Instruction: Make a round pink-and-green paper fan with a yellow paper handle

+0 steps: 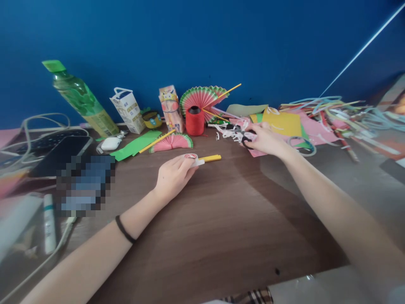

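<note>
On the brown worktop (221,219), the left hand (172,177) pinches a yellow stick (210,158) with fingers closed, while the right hand (265,139) closes round black scissors (245,137) among white paper scraps (228,131), whose blades could snag nearby.

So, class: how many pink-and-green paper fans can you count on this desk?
2: one half-open fan lying flat on the desk, one fan upright behind the red thread spool. Others may hide under paper scraps.

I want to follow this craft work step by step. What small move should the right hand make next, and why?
Probably lift the black scissors clear of the white paper scraps. The right hand rests on their handles, while the left hand pinches a yellow stick with a small paper piece at its near end.
</note>
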A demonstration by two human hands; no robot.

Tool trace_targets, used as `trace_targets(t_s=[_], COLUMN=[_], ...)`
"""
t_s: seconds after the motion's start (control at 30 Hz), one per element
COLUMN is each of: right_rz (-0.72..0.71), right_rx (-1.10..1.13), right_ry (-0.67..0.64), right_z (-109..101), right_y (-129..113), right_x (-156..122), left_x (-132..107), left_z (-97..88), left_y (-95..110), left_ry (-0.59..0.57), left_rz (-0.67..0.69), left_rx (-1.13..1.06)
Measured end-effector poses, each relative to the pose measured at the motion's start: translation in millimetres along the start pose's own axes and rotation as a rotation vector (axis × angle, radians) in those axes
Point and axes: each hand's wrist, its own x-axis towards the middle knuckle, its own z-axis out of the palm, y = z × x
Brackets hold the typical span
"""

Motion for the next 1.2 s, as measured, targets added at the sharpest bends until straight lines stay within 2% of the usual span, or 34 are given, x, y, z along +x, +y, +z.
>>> trace_targets(t_s=[0.07, 0.23, 0.3, 0.37, 0.43, 0.53, 0.6, 0.67, 0.8, 0.9, 0.93, 1.1, 1.2], right_rz=[-0.005, 0.134, 0.158, 0.149, 0.113, 0.027, -0.031, -0.028, 0.130, 0.240, 0.255, 0.245, 0.238], right_rx=[-0.012, 0.030, 0.022, -0.026, -0.038, 0.068, 0.102, 0.134, 0.246, 0.388, 0.406, 0.389, 0.455], right_ry=[-0.004, 0.217, 0.197, 0.178, 0.258, 0.394, 0.371, 0.304, 0.219, 0.059, 0.046, 0.186, 0.179], right_z=[2.6, -2.9, -6.6, -8.3, -8.1, -6.2, -4.7, -3.7, -5.1, -6.9, -6.8, -3.5, -4.2], right_y=[1.4, -6.9, -10.0, -11.8, -13.5, -16.5, -17.4, -16.9, -14.4, -12.6, -11.6, -5.1, -4.7], right_x=[0.0, -0.4, -1.4, -2.5, -3.1, -3.0, -2.3, -1.2, 1.0, 1.9, 2.2, 4.6, 5.2], left_x=[0.1, -0.1, 0.0, 0.0, -0.1, -0.2, 0.0, 0.2, 0.2, -0.5, -0.7, -0.7, -0.5], left_z=[0.0, -0.1, -0.1, 0.1, 0.4, 0.8, 0.9, 0.9, 0.9, 1.3, 1.4, 1.6, 1.3], left_y=[0.1, 0.5, 0.6, 0.6, 0.5, 0.3, 0.3, 0.4, 0.5, 0.4, 0.3, 0.3, 0.5], left_ry=[0.006, 0.006, 0.011, 0.015, 0.013, 0.011, 0.022, 0.031, 0.031, 0.031, 0.028, 0.021, 0.021], left_rz=[0.006, 0.008, 0.015, 0.016, 0.015, 0.018, 0.022, 0.022, 0.023, 0.026, 0.023, 0.013, 0.021], left_rx=[0.004, 0.016, 0.010, 0.007, 0.006, 0.010, 0.015, 0.019, 0.018, 0.015, 0.015, 0.011, 0.007])
